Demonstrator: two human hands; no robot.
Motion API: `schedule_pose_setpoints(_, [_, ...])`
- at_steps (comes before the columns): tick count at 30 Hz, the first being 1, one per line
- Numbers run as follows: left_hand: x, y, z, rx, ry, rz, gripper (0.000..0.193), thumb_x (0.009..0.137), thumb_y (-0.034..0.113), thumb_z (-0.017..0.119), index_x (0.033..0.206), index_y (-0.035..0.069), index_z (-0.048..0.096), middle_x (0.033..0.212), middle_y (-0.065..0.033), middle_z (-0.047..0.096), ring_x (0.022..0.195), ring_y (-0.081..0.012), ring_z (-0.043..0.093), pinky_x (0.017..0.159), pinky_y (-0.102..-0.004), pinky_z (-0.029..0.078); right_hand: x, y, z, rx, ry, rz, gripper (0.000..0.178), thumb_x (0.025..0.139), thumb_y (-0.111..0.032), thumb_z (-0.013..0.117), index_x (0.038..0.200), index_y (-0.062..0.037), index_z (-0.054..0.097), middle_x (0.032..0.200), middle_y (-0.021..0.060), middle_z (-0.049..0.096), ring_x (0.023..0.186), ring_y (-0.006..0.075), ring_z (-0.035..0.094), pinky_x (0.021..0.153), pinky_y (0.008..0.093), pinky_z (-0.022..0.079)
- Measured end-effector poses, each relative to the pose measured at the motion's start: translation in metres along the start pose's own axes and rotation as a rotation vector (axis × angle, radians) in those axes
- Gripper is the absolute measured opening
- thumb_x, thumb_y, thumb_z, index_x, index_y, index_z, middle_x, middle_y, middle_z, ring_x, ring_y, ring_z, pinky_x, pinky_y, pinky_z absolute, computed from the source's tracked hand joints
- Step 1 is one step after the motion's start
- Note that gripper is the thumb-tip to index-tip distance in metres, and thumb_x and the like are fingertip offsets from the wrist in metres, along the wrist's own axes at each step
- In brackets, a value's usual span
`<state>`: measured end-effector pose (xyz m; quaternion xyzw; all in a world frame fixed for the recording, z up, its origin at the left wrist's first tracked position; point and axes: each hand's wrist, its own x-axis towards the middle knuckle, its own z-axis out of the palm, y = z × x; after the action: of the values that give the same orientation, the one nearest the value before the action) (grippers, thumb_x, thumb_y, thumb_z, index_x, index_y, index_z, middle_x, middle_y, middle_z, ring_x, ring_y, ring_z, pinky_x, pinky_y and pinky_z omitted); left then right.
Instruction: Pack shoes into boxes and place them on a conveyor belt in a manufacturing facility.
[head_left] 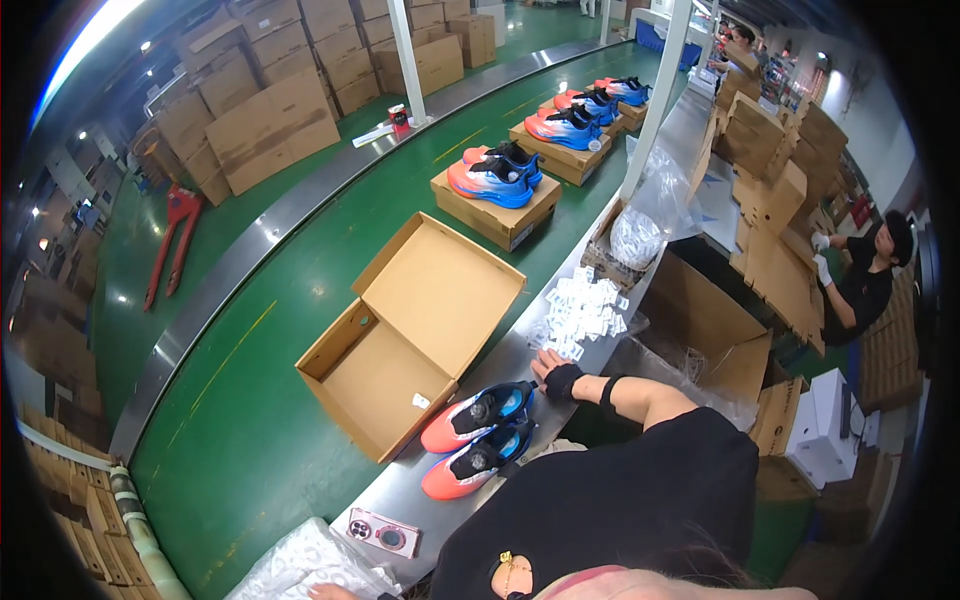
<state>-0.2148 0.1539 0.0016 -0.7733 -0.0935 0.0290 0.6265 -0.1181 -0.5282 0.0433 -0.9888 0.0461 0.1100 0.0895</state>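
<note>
My right hand [553,372], in a black wrist wrap, reaches over the metal ledge with its fingers stretched out, at the near edge of a pile of small white packets [585,308]. Beside it stands a pair of orange, white and blue running shoes [478,440] with black collars. An open brown shoebox [375,372] lies tilted on the green belt, with one small white packet [420,400] in it. Only a bit of my left hand [332,592] shows at the lower edge, by a stack of white wrapping sheets [310,565]; its fingers are mostly cut off.
A phone [383,532] lies on the ledge. Farther along the belt, several shoe pairs sit on closed boxes [495,210]. A metal post [655,100] rises beside a plastic-lined carton [620,240]. Cartons and a co-worker [865,270] in white gloves are at right; a red pallet jack [175,235] stands left.
</note>
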Motion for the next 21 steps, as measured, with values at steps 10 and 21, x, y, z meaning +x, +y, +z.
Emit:
schedule_pose_setpoints(10, [-0.041,0.026,0.052,-0.371,0.098,-0.495,0.038,0.086,0.037,0.040,0.102,0.006,0.056,0.105,-0.0209,0.054,0.092,-0.0321,0.053,0.064,-0.0525,0.041,0.011,-0.029,-0.010,-0.087,-0.169,0.047,0.059,0.069,-0.020,0.053,0.120,0.0017,0.034,0.131,0.0280,0.021,0.117,0.0473,0.028,0.093,0.0508,0.031])
schedule_pose_setpoints(21, [-0.049,-0.037,0.064,-0.650,0.120,0.031,0.048,0.085,0.043,0.039,0.112,0.005,0.047,0.111,-0.0232,0.048,0.095,-0.0307,0.052,0.072,-0.0500,0.043,0.019,-0.024,0.016,-0.207,-0.254,0.104,0.065,0.073,-0.029,0.045,0.124,0.0060,0.028,0.132,0.0306,0.018,0.119,0.0494,0.021,0.094,0.0503,0.029])
